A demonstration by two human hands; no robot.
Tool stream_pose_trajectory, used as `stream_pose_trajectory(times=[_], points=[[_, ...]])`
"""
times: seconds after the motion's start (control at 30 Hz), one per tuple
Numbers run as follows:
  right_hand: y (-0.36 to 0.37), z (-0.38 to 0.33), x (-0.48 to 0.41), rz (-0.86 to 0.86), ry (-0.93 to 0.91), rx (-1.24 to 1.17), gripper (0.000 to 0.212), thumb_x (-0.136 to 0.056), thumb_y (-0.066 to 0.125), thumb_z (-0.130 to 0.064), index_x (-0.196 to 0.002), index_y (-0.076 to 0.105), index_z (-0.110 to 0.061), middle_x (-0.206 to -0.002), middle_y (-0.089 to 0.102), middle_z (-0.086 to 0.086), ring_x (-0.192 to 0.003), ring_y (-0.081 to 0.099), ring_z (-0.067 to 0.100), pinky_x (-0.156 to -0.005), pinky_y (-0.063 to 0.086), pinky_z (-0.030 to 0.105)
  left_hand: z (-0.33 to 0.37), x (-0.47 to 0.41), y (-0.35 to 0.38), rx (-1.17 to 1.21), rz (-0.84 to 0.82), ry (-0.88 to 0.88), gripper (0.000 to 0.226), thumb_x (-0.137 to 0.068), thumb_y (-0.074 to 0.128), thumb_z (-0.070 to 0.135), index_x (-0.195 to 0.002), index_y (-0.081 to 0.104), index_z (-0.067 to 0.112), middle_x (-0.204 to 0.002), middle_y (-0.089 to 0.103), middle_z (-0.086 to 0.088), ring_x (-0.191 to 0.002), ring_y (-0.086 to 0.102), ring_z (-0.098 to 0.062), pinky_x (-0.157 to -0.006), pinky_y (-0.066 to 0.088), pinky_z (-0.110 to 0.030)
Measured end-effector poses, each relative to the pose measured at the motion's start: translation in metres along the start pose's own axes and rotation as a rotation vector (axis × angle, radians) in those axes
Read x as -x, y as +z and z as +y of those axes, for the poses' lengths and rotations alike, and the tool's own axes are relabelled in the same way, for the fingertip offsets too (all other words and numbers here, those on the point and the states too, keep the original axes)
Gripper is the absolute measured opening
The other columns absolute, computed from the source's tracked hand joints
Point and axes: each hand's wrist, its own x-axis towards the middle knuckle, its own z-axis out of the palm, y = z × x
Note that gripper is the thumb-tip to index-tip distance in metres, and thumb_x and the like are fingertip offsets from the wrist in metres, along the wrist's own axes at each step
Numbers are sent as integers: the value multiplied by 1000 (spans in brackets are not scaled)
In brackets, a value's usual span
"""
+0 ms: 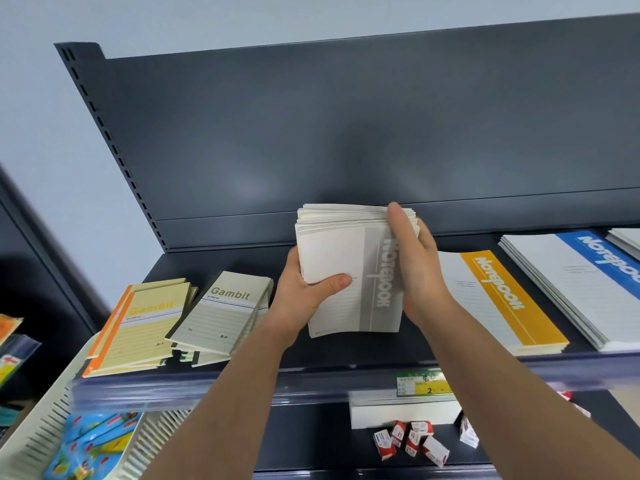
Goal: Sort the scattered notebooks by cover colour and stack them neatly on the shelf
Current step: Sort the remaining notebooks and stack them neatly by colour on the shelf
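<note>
In the centre of the frame, a pile of grey notebooks (346,271) is held over the dark shelf (346,353), cover up, with the grey band and the word "Notebook" running along its right side. Whether its lower edge touches the shelf cannot be determined.

The left hand (304,296) grips the pile's lower left edge, thumb pressed flat on the cover and fingers underneath. The right hand (419,268) holds the right edge, its fingers curled over the upper right corner.

On the same shelf:
- Right of centre, just beside the right hand: a pile of orange notebooks (498,303).
- Further right: a pile of blue notebooks (581,282).
- Left of centre: grey-green pads (221,313), loosely fanned.
- Far left: yellow pads (138,327) with orange spines, touching the grey-green ones.

A price label (420,382) sits on the shelf's front rail.

At lower left, a white slotted basket (45,424) holds blue and yellow packets (93,441). At lower right, on the level below, small red-and-white boxes (412,441) lie scattered before a white box (398,410).
</note>
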Motion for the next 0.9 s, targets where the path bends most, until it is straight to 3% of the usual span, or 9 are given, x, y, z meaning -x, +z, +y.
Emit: stream_pose_trajectory(times=[0.07,0.13,0.2,0.33,0.43,0.63,0.73,0.8,0.9], points=[[-8,9,13,-114,-45,71,19,-87,53,-50,-104,49,-47,-99,61,-27,-84,61,-14,-67,47,9,-9,4,-1,-4,-16,-31,86,-59,88,35,-133,43,26,-122,64,7,-115,60,-11,-100,49,-40],[-19,25,23,-206,-119,79,49,-79,58,-42,-125,41,-41,-112,59,-25,-95,58,-16,-73,48,5,-18,8,-1,6,-22,-47,82,-65,86,32,-133,42,24,-121,64,5,-113,61,-11,-101,49,-39],[-28,40,27,-234,-120,103,60,-78,62,-32,-132,36,-31,-117,59,-20,-100,59,-12,-78,50,9,-22,10,0,20,-24,-48,75,-71,84,28,-133,43,22,-121,64,4,-113,61,-12,-100,49,-36],[-29,58,24,-201,-131,189,39,-94,56,-18,-126,36,-30,-121,59,-11,-104,59,-7,-84,52,14,-21,12,2,28,-12,-29,57,-82,75,17,-128,42,21,-119,63,4,-113,60,-12,-94,50,-28],[-30,60,23,-215,-143,204,40,-96,54,-15,-127,34,-29,-122,59,-8,-107,59,-2,-82,50,13,-23,13,2,2,-10,-8,60,-80,76,25,-129,41,20,-122,62,3,-114,59,-11,-95,50,-29],[-36,61,19,-266,-129,295,41,-96,52,-10,-130,32,-23,-120,55,-14,-101,54,-16,-82,45,6,-21,16,-11,-164,-99,-14,58,-87,71,17,-132,35,23,-125,56,9,-116,54,-2,-95,47,-23],[-34,54,12,-202,-116,302,37,-94,57,-13,-127,39,-18,-114,59,-12,-97,59,-11,-80,49,12,-10,9,-19,-288,-101,-20,55,-85,73,18,-130,41,21,-123,59,10,-112,56,-2,-87,48,-19],[-32,46,4,-152,-89,330,39,-93,60,-22,-127,43,-16,-112,61,-11,-97,61,-3,-80,51,16,-1,5,-19,-290,-83,-55,53,-83,75,25,-127,47,18,-119,63,9,-108,61,-6,-86,51,-24],[-31,42,-16,-80,16,479,46,-91,61,-36,-128,48,-12,-116,63,-3,-101,63,15,-87,52,36,5,4,-10,-231,-50,-144,40,-83,75,30,-115,55,18,-109,68,7,-97,66,-7,-75,55,-21]])
